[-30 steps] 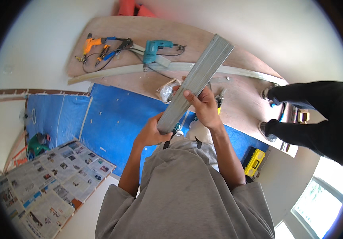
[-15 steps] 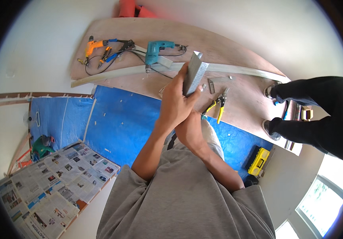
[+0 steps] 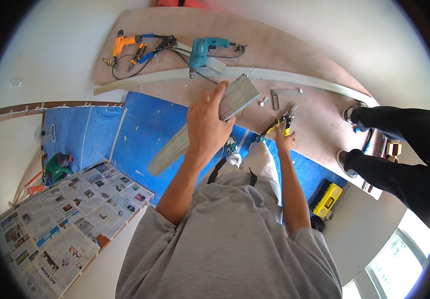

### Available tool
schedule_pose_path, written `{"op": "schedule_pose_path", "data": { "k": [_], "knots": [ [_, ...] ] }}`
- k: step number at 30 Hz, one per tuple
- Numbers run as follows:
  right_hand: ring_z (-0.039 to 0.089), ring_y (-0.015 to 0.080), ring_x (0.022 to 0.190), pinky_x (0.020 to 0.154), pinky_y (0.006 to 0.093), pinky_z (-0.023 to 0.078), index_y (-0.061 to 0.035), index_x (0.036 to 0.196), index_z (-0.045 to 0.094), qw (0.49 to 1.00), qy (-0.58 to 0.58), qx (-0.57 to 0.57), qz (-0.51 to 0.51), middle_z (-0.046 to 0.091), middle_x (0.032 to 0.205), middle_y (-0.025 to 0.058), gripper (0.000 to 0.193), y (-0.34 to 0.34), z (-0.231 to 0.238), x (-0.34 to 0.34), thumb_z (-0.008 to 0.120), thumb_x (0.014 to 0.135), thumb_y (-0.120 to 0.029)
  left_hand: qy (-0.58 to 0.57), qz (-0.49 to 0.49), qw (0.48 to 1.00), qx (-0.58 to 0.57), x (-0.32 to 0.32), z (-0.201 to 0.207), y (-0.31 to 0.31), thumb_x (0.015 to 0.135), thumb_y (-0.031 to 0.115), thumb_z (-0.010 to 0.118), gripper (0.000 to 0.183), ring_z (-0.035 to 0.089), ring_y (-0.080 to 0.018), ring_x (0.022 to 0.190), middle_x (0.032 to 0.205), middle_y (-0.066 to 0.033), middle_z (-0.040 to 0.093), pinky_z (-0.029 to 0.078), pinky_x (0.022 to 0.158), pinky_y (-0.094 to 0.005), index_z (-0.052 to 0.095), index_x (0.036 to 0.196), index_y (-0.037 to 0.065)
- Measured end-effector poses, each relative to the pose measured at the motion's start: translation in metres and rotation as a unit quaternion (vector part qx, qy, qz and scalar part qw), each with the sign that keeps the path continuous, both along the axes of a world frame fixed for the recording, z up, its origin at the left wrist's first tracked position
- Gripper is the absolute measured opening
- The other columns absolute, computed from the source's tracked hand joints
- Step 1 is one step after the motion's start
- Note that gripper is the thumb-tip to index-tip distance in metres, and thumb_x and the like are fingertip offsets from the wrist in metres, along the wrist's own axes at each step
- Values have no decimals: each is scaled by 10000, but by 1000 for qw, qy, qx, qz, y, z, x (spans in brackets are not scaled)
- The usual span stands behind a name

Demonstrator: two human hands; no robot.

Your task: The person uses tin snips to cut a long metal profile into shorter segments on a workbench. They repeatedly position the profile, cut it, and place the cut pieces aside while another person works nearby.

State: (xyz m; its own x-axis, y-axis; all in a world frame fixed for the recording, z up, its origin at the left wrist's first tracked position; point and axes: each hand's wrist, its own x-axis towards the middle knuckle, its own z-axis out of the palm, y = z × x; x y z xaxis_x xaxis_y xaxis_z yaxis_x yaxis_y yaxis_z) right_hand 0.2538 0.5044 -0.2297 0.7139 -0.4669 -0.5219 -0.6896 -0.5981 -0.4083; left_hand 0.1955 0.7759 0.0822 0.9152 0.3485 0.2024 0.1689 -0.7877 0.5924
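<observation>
My left hand point(image 3: 206, 124) is closed around a grey metal channel point(image 3: 239, 97), its near end raised over the board and its other part slanting down to the left behind my wrist. My right hand point(image 3: 286, 141) is at the yellow handles of a pair of tin snips point(image 3: 289, 117), fingers wrapped on them; the snips' jaws point away from me on the wooden board point(image 3: 320, 119). Just beyond the snips lies a bent metal offcut point(image 3: 276, 101), with small metal scraps point(image 3: 263, 101) beside it.
A long metal strip point(image 3: 320, 82) crosses the board. Beyond it are a teal drill point(image 3: 202, 52), an orange drill point(image 3: 123, 44) and blue-handled tools. Another person's dark-trousered legs point(image 3: 394, 119) stand at the right. Blue sheeting point(image 3: 145, 124), newspapered board point(image 3: 75, 214) and yellow toolbox point(image 3: 327, 200) lie lower.
My right hand has left my left wrist and moved right to the tin snips. The channel has turned in my left hand, showing its broad face and long lower part.
</observation>
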Motion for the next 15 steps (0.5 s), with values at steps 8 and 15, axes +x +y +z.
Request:
{"op": "schedule_pose_path", "data": {
  "k": [8, 15],
  "knots": [
    [89, 429, 1571, 1180, 677, 253, -20, 1633, 82, 985, 91, -104, -106, 78, 1688, 275, 1518, 40, -63, 4, 872, 563, -751, -12, -63, 993, -97, -12, -14, -5, 800, 39, 771, 545, 674, -341, 881, 974, -175, 666, 528, 753, -426, 626, 1326, 42],
    [262, 394, 1508, 1116, 676, 327, -41, 1606, 163, 983, 132, -104, -79, 228, 1636, 237, 1423, 21, -70, 12, 915, 538, -606, 201, -92, 861, -458, -24, -13, 14, 931, 180, 742, 232, 627, -135, 716, 831, -57, 681, 515, 668, -305, 694, 1074, 5]
  ]
}}
